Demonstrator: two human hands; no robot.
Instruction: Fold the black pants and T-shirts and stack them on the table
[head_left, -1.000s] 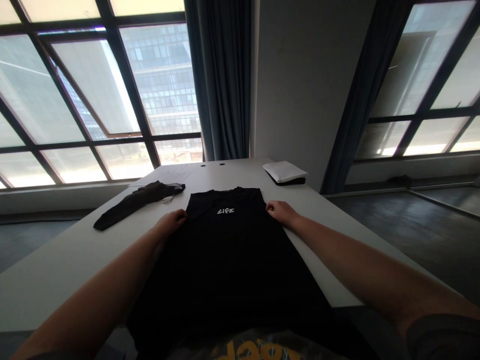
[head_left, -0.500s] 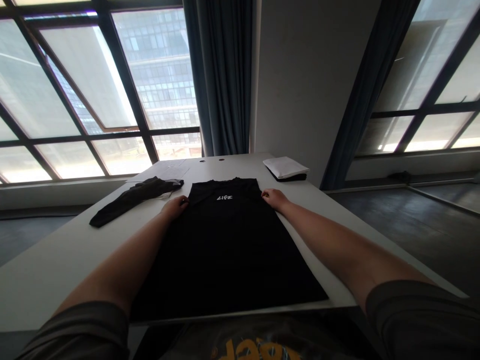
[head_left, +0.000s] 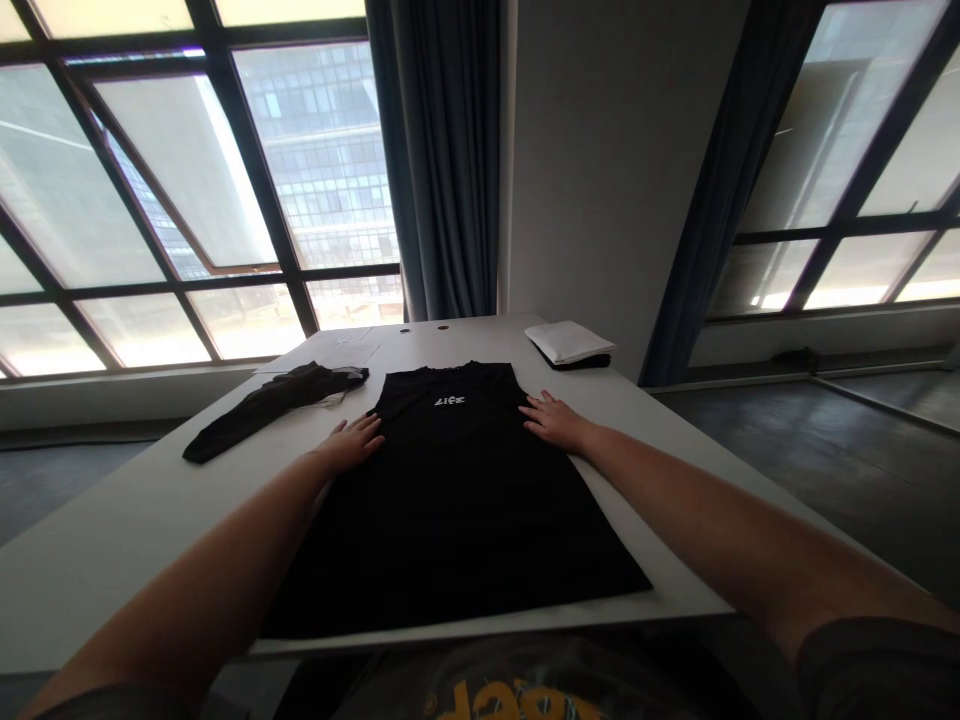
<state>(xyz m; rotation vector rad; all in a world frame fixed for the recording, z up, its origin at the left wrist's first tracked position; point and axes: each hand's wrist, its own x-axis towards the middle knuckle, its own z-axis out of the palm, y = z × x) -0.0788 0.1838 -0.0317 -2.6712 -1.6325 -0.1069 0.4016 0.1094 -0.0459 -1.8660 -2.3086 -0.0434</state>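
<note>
A black shirt [head_left: 465, 500] lies spread flat, its collar at the far end and small white lettering near the neck. Its sleeves do not show. My left hand [head_left: 351, 443] rests flat with fingers stretched over the shirt's left edge, below the shoulder. On the opposite edge my right hand [head_left: 553, 420] lies with its fingers spread on the cloth. Neither hand grips anything.
The shirt lies on a white table [head_left: 142, 540]. Left of it is a crumpled dark garment [head_left: 270, 405]. At the back right sits a folded white cloth [head_left: 568, 341] on something black. Blue curtains [head_left: 442, 170] and windows stand behind.
Both hands have let go of the shirt's side edges and opened out flat on them, a little nearer to me. The view has tilted up slightly.
</note>
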